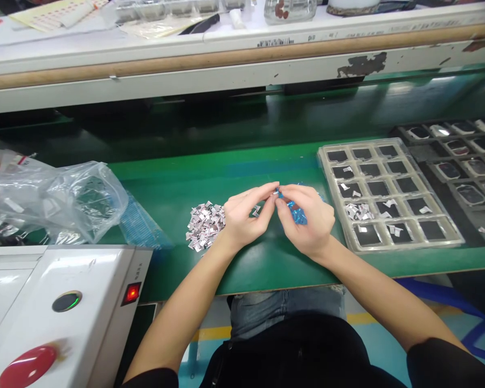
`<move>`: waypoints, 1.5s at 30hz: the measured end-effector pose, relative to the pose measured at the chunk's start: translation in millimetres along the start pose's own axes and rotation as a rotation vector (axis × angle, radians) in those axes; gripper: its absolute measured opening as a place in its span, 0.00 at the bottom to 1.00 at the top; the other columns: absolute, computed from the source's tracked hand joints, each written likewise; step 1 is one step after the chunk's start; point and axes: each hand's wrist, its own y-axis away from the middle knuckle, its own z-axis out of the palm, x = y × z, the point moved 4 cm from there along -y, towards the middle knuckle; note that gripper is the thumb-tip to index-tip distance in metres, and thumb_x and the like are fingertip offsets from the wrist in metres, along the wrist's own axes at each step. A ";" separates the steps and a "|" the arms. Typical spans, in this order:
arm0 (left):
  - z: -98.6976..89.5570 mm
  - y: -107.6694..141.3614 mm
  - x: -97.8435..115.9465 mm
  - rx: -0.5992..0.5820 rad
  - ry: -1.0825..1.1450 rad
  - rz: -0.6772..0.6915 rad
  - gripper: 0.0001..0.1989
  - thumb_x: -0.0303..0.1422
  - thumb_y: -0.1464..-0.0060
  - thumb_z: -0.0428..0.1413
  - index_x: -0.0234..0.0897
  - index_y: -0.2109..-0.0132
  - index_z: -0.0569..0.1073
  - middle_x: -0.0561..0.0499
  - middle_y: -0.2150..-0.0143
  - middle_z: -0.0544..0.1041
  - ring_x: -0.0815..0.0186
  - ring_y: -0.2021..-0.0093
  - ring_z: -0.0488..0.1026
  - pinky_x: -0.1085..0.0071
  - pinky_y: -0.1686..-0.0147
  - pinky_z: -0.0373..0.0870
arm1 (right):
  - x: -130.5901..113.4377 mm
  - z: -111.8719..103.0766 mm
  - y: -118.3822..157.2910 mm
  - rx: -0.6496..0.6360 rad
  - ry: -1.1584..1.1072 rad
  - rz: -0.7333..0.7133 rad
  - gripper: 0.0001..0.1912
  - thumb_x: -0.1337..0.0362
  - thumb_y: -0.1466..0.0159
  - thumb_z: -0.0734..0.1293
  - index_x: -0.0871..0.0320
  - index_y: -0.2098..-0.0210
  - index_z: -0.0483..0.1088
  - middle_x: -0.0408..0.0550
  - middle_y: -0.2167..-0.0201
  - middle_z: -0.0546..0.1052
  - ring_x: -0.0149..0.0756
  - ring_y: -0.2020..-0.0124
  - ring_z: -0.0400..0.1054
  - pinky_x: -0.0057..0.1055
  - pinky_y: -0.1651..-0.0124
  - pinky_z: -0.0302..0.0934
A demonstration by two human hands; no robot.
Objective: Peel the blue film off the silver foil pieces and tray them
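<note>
- Green worktop point(242, 275): the person's hands meet over it, wrists coming in from five and seven o'clock.
- Left hand point(246, 213) and right hand point(307, 218): the fingers of both are pinched nearly together, tip to tip, on one small part point(276, 192) showing white and blue, mostly covered by them.
- Blue pieces point(299, 216) lie at about four o'clock from that part, half hidden by the right hand.
- White pieces point(204, 223) form a loose heap between eight and nine o'clock, just beside the left hand.
- Clear tray point(455, 240) at three o'clock: dark-bottomed compartments, several with small white bits, the most crowded at the tray's eight o'clock.
- Dark tray point(430, 152) beyond it: rounded, framed pieces sit in its compartments.
- Clear plastic bag point(101, 196) at nine o'clock, slack and crumpled.
- Glass jar point(299, 12) on the shelf point(145, 56) at twelve o'clock: reddish-brown bits inside.
- Barcode point(275, 42) on the shelf's edge: print beside it too blurred to read.
- Red switch point(132, 293) on the white machine point(92, 302) at eight o'clock: lit, its lettering illegible.
</note>
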 end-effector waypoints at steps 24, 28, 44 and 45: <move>-0.9 2.6 -2.5 -0.047 -0.042 0.002 0.12 0.26 0.32 0.61 0.38 0.43 0.81 0.50 0.53 0.88 0.66 0.59 0.87 0.76 0.52 0.85 | 2.6 1.8 -1.7 -0.060 -0.014 0.014 0.07 0.73 0.25 0.67 0.57 0.51 0.73 0.51 0.55 0.82 0.37 0.59 0.79 0.31 0.62 0.75; -1.6 1.4 -1.5 -0.045 -0.021 -0.001 0.13 0.25 0.33 0.62 0.37 0.43 0.80 0.50 0.55 0.88 0.67 0.59 0.87 0.77 0.51 0.85 | 2.6 2.0 -2.0 -0.075 -0.001 0.015 0.06 0.72 0.25 0.66 0.56 0.52 0.73 0.51 0.55 0.82 0.37 0.59 0.79 0.30 0.62 0.75; 1.3 5.8 -17.3 -0.016 0.248 -0.303 0.14 0.31 0.29 0.61 0.37 0.40 0.77 0.49 0.53 0.87 0.67 0.64 0.86 0.73 0.60 0.86 | 24.9 2.9 -3.0 0.002 -0.413 0.585 0.03 0.64 0.27 0.69 0.55 0.58 0.75 0.48 0.56 0.80 0.37 0.61 0.77 0.34 0.60 0.72; 1.0 5.8 -17.9 -0.006 0.253 -0.318 0.13 0.31 0.29 0.61 0.37 0.40 0.77 0.49 0.53 0.87 0.67 0.64 0.86 0.73 0.60 0.86 | 28.8 3.5 -2.5 0.005 -0.423 0.631 0.03 0.64 0.28 0.70 0.55 0.59 0.75 0.48 0.56 0.80 0.37 0.61 0.77 0.34 0.60 0.71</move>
